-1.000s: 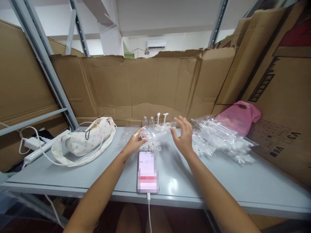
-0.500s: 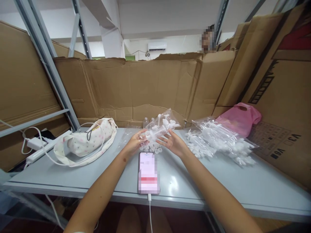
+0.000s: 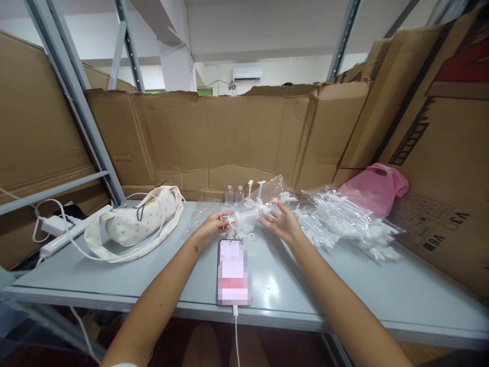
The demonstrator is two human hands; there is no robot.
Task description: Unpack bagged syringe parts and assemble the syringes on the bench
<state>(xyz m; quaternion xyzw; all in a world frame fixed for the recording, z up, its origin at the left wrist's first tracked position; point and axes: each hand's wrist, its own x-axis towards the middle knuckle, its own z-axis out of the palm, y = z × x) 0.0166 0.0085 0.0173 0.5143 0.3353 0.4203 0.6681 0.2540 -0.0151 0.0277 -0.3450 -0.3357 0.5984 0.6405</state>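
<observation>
My left hand [image 3: 212,227] pinches the near end of a clear plastic syringe-like tube [image 3: 247,214] just above the grey table [image 3: 114,275]. My right hand [image 3: 283,223] grips the other end of that tube, with a crinkled clear bag [image 3: 275,187] trailing behind it. Small white plastic parts [image 3: 240,234] lie under the tube. A phone [image 3: 233,271] with a lit screen lies flat below my hands, a white cable plugged into its near end.
A pile of clear bags of white plastic parts [image 3: 346,221] lies to the right, beside a pink plastic bag [image 3: 376,187]. Two small bottles [image 3: 234,194] stand at the back. A patterned cloth pouch [image 3: 132,221] and a white power strip [image 3: 63,237] sit left. Cardboard walls surround the table.
My right hand came in from an open pose and took hold of the tube and bag. The bag rose, then dropped lower and toward the right.
</observation>
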